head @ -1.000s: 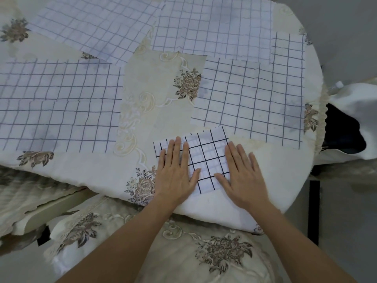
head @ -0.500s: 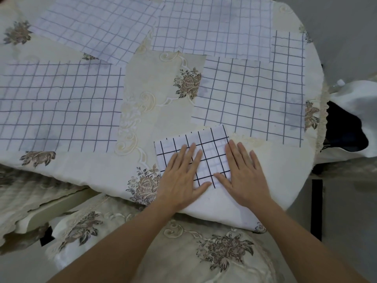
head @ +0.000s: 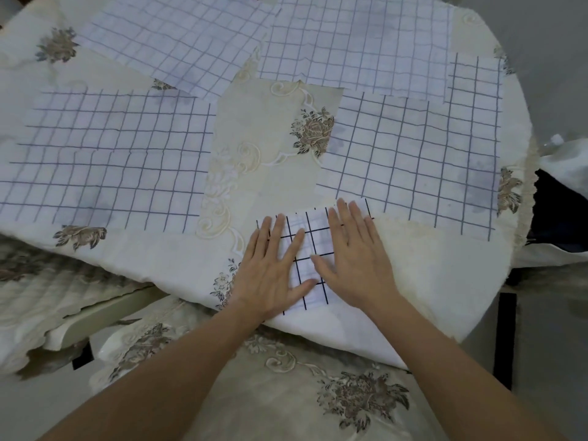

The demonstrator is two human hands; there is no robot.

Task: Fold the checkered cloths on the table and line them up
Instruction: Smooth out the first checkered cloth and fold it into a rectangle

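Both hands, left hand and right hand, lie flat with straight fingers on the folded checkered cloth, which sits beneath them at the table's near edge. No writing is readable.

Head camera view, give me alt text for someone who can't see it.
The left hand and right hand press flat with straight fingers on a small folded checkered cloth near the front edge of a floral tablecloth. Several larger checkered cloths lie unfolded, spread farther back.
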